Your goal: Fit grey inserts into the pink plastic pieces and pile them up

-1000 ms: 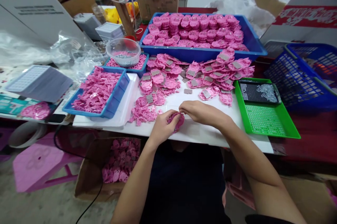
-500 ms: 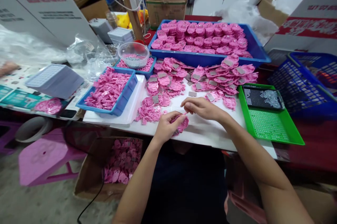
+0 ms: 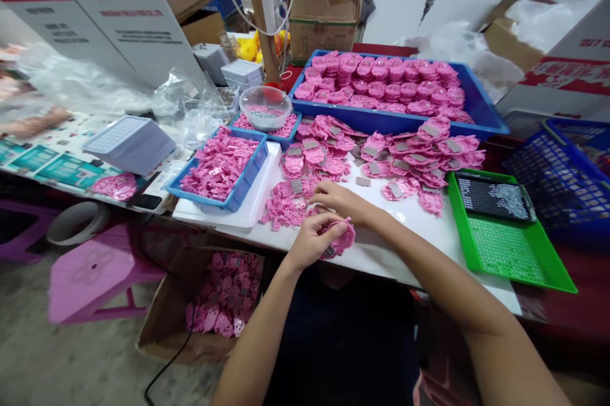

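My left hand [image 3: 312, 241] is closed on a round pink plastic casing [image 3: 344, 238], held just above the table's front edge. Beyond it, my right hand [image 3: 340, 201] reaches left across it, its fingers stretched loosely apart at the edge of a heap of small pink plastic parts [image 3: 281, 206]. No part shows in its fingers, though the fingertips are partly hidden. Behind the hands lie pink casings with grey plates [image 3: 314, 152], and a bigger pile of them [image 3: 424, 152] spreads to the right. A loose grey plate [image 3: 363, 182] rests on the white table surface.
A blue tray [image 3: 233, 203] of small pink parts stands left, a clear bowl [image 3: 265, 110] behind it. Stacked pink casings fill a large blue tray [image 3: 486, 117]. Right are a green tray [image 3: 553, 266] and a blue basket [image 3: 567, 158]. Another person's hand [image 3: 40, 121] shows far left.
My right hand has moved left from beside the held casing to the heap of small parts. My left hand keeps the casing. The whole view has shifted slightly.
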Available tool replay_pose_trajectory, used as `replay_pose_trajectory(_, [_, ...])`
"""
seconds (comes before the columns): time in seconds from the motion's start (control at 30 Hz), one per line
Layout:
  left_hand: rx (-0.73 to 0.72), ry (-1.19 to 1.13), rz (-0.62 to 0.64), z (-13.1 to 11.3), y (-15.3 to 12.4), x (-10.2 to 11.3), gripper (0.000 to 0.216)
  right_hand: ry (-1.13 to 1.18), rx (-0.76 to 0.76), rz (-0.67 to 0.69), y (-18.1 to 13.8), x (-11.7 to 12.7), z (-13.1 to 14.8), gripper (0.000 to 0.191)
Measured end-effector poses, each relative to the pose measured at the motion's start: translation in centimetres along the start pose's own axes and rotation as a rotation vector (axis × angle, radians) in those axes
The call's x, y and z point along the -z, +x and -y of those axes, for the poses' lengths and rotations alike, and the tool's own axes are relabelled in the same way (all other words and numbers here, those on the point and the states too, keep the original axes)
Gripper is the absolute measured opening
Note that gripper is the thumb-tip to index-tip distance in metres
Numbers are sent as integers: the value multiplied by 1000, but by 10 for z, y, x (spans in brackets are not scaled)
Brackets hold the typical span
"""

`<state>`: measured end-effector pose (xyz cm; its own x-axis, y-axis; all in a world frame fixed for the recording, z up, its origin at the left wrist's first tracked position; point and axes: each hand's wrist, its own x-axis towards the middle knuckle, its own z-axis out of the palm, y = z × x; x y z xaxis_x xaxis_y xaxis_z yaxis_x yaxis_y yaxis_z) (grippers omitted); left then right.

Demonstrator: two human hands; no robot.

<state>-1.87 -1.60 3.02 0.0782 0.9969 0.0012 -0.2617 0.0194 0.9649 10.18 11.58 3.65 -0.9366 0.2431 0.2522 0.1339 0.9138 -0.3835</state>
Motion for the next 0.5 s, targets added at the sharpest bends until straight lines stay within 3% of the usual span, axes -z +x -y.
replay_pose_trajectory(0.2, [-14,40,10,5,0,6,36,131,55,70,-11,6,6,35])
replay_pose_trajectory(0.5, [-69,77,-47,-1,-2,1,36,48,-2,79,-16,15,4,22])
